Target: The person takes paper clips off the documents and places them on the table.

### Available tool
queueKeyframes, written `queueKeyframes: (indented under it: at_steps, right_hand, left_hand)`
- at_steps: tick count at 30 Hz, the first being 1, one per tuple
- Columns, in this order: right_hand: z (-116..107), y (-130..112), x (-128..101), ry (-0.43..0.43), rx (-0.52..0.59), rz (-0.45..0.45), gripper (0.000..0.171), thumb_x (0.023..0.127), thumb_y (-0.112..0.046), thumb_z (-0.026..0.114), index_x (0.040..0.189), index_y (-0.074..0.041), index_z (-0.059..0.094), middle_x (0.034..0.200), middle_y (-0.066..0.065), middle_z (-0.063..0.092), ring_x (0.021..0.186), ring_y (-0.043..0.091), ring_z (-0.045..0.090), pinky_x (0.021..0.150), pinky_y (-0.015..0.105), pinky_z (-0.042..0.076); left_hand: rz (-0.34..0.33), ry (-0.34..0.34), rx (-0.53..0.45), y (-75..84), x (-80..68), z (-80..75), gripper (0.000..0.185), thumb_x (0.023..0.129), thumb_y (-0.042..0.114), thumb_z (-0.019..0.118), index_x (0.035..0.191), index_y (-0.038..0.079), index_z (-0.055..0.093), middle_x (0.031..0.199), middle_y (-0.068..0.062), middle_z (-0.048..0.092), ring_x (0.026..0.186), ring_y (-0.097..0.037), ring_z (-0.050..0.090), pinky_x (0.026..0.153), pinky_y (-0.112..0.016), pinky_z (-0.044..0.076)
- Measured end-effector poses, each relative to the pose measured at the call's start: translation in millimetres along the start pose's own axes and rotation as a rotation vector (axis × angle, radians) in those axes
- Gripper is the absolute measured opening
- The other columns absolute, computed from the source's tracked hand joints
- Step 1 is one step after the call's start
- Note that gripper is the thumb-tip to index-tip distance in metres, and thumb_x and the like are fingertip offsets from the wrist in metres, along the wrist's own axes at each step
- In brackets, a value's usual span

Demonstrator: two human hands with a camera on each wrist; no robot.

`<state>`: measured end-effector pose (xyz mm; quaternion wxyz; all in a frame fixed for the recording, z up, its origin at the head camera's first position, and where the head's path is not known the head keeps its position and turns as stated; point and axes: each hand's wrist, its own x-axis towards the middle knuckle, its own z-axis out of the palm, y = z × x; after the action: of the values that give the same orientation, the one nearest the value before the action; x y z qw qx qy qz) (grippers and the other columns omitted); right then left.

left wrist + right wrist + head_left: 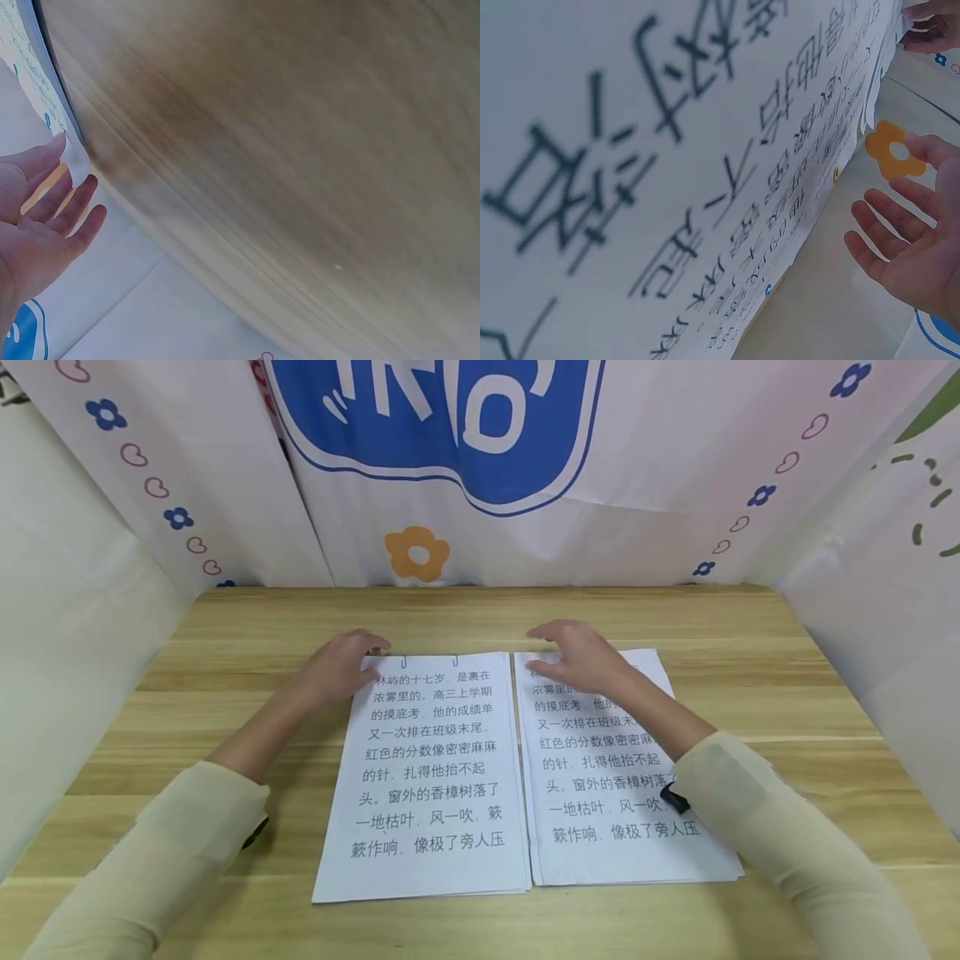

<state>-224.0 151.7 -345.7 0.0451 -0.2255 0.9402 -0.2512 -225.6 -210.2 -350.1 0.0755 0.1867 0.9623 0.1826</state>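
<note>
Two stacks of white paper printed with large Chinese text lie side by side. Two paper clips sit on the top edge of the left stack [431, 760]. On the right stack [600, 777], the right wrist view shows a yellow clip [836, 177] and a blue clip [768, 289] at the edge. My left hand [347, 662] is at the left stack's top left corner, fingers apart and loosely bent in the left wrist view. Over the right stack's upper part, my right hand [576, 656] has its fingers spread, with nothing between them. Whether either hand touches paper, I cannot tell.
The stacks lie on a wood-grain table [225, 710], a narrow gap between them. Behind the table's far edge hangs a white printed cloth [600, 552] with a blue emblem and an orange flower. White walls stand on both sides.
</note>
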Motion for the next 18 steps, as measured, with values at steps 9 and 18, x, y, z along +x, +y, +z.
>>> queueKeyframes:
  at_steps: [9, 18]
  right_hand:
    - [5.9, -6.8, 8.8, -0.046, 0.029, -0.003, 0.053, 0.096, -0.021, 0.074, 0.143, -0.002, 0.06, 0.142, 0.016, 0.062, 0.128, 0.034, 0.06, 0.11, 0.049, 0.048]
    - [9.0, -10.3, 13.8, -0.057, 0.081, -0.002, 0.052, 0.096, -0.015, 0.074, 0.143, -0.001, 0.058, 0.143, 0.018, 0.062, 0.127, 0.032, 0.061, 0.11, 0.045, 0.049]
  left_hand:
    - [-0.009, 0.001, -0.037, -2.2, 3.5, 2.3, 0.046, 0.092, -0.008, 0.065, 0.138, -0.009, 0.058, 0.137, -0.03, 0.058, 0.131, -0.047, 0.053, 0.112, -0.059, 0.042]
    - [-0.05, -0.002, -0.073, -1.2, 6.3, 4.0, 0.045, 0.094, -0.009, 0.063, 0.138, -0.008, 0.057, 0.132, -0.029, 0.061, 0.126, -0.045, 0.057, 0.109, -0.057, 0.046]
